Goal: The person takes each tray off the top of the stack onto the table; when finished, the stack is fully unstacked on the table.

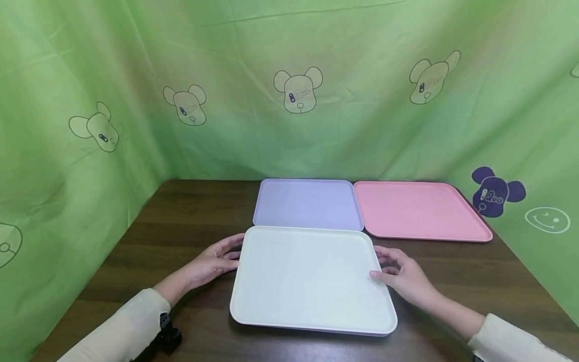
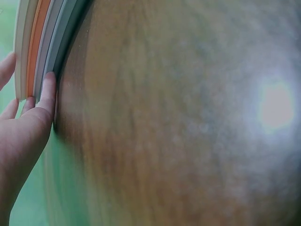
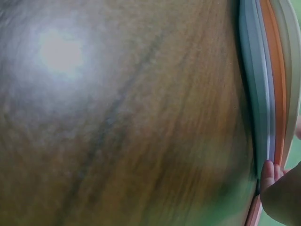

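Observation:
A white tray (image 1: 312,279) lies on top of a stack on the dark wooden table. Layers show edge-on beneath it in the wrist views: an orange tray (image 2: 37,37), a pale purple tray (image 3: 268,94) and a blue-green tray (image 3: 251,70) nearest the tabletop. On the stack's left side, my left hand (image 1: 210,264) touches the edges with fairly straight, spread fingers. My right hand (image 1: 404,276) grips the right side, its thumb over the white rim and its fingers against the edges below.
Behind the stack, a lavender tray (image 1: 309,203) lies flat, close to the white tray's far edge. A pink tray (image 1: 420,211) sits beside it on the right. Green printed curtain (image 1: 244,136) encloses the table (image 1: 199,216) at the back and sides.

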`<control>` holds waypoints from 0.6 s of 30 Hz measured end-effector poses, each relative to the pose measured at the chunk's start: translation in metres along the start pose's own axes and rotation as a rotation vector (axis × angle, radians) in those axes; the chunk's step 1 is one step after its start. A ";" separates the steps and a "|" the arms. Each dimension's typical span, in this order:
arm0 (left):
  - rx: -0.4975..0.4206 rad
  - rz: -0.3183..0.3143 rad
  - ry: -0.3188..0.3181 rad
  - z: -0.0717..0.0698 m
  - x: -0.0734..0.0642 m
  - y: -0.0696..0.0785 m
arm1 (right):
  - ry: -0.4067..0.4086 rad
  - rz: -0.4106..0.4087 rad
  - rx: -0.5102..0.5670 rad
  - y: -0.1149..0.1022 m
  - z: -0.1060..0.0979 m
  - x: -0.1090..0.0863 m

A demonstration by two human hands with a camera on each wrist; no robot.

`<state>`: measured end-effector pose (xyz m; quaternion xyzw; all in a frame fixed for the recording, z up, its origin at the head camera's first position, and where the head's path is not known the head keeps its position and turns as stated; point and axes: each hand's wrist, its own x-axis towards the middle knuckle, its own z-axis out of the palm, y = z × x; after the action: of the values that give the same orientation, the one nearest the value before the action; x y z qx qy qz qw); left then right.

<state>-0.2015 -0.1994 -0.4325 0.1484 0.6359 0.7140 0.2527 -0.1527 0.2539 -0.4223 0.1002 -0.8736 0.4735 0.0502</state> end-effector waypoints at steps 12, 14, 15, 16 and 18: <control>0.001 0.008 -0.008 -0.001 0.000 0.000 | -0.030 0.095 -0.029 0.002 0.002 -0.001; -0.002 0.008 -0.011 -0.001 0.000 -0.001 | -0.028 0.096 -0.032 0.002 0.002 -0.001; -0.004 0.008 -0.012 -0.001 0.000 -0.001 | -0.028 0.093 -0.029 0.002 0.002 -0.001; -0.006 0.008 -0.012 -0.001 0.000 -0.001 | -0.028 0.089 -0.025 0.002 0.002 -0.001; -0.008 0.008 -0.011 -0.001 0.000 -0.001 | -0.031 0.079 -0.021 0.001 0.001 -0.001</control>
<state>-0.2020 -0.2005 -0.4335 0.1539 0.6309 0.7168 0.2540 -0.1524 0.2535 -0.4243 0.0724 -0.8826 0.4642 0.0188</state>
